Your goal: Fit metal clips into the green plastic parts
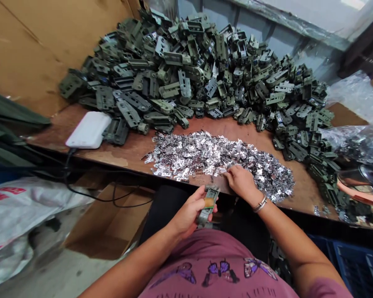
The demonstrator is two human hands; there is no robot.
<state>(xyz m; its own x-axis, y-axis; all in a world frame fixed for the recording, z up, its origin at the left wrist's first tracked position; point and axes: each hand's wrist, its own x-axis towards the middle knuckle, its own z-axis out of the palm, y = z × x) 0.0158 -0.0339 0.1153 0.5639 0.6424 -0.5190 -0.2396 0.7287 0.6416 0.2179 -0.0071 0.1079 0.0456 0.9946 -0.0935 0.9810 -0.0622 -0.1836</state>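
In my left hand (191,211) is a grey-green plastic housing (211,193), held tilted in front of my body with the fingers wrapped round it. A yellowish patch shows across its middle, under my thumb. My right hand (240,182) is at the near edge of a spread of small shiny metal clips (202,151). Its thumb and fingertips are drawn together beside the clips; whether a clip is between them is too small to make out. Behind the clips rises a large heap of similar green housings (186,78).
On the left of the wooden table (112,157) lies a white box-shaped device (89,129) with a black cable (90,192). Below stands an open cardboard box (102,231). Clear plastic bags (354,99) and a round clear-and-orange object (360,188) are at the right.
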